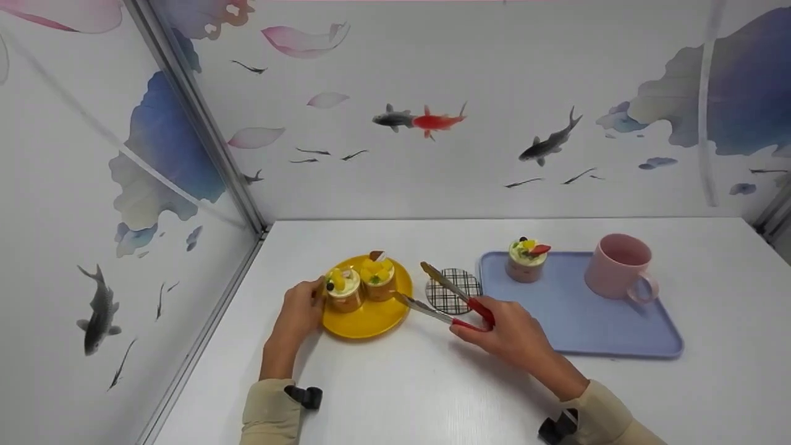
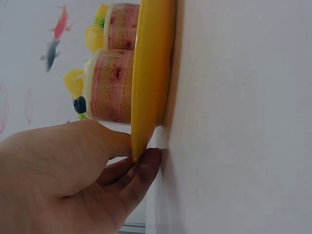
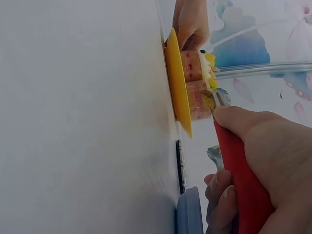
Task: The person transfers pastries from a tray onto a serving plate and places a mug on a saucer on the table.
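Note:
My left hand (image 1: 301, 312) pinches the left rim of a yellow plate (image 1: 364, 324), thumb on top and fingers beneath in the left wrist view. Two small dessert cups (image 1: 344, 290) stand side by side on that plate, topped with cream and yellow fruit; one carries a dark berry. My right hand (image 1: 510, 330) grips red-handled metal tongs (image 1: 442, 312). Their tips are spread apart, with nothing between them. One tip is near the right dessert cup (image 1: 379, 281); the other lies over a round plaid coaster (image 1: 457, 287).
A blue tray (image 1: 593, 337) lies to the right, beside the coaster. On it stand a third dessert cup (image 1: 526, 262), topped with a strawberry piece, and a pink mug (image 1: 618, 266). White walls painted with fish border the white table (image 1: 395, 395).

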Available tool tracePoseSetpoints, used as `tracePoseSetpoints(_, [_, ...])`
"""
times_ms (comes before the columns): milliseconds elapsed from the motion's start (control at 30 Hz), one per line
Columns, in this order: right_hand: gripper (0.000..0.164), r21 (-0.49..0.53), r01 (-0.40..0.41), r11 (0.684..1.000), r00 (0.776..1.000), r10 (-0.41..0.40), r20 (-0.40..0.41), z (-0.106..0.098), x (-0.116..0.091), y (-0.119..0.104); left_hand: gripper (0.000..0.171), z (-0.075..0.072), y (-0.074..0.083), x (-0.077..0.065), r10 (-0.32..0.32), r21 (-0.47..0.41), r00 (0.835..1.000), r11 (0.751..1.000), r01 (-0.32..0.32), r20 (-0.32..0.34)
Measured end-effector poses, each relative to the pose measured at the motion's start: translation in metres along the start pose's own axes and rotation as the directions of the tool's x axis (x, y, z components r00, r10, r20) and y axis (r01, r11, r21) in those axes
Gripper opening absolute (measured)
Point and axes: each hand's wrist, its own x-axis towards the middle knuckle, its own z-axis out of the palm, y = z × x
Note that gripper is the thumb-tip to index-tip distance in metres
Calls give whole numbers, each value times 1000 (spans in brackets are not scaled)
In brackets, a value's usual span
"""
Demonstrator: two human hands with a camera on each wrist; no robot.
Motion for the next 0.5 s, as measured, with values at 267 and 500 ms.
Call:
tracePoseSetpoints(267, [67, -9, -23, 1000, 999, 23, -25, -5, -3, 3, 52, 1, -1, 1, -7, -4, 1000, 1000, 7, 1])
tracePoseSetpoints(500, [64, -21, -6, 1000, 998, 5, -59, -13, -7, 13, 51, 1, 0, 0, 4, -2, 1000, 1000, -4, -5])
